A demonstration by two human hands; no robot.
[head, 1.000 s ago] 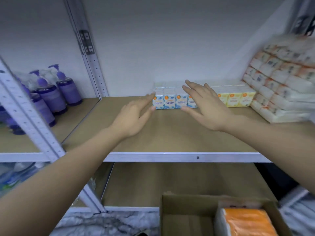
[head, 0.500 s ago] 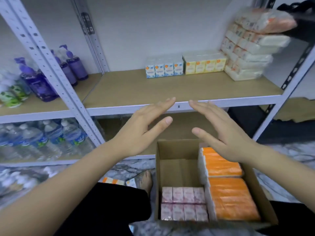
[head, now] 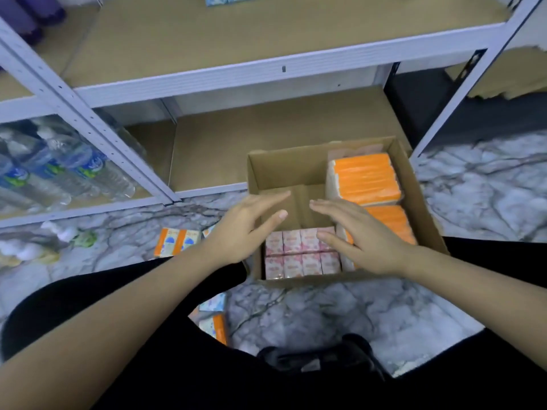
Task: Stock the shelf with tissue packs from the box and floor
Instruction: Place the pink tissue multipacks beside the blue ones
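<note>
Both empty, flat-fingered hands, left (head: 241, 229) and right (head: 362, 236), are now lowered from shelf height over the pink tissue packs (head: 299, 255) in the brown cardboard box (head: 284, 170).

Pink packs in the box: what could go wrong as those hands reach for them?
The pink packs sit tight against the orange packs, so lifting with open hands may spill some. Loose packs on the floor by the knees could get crushed.
</note>
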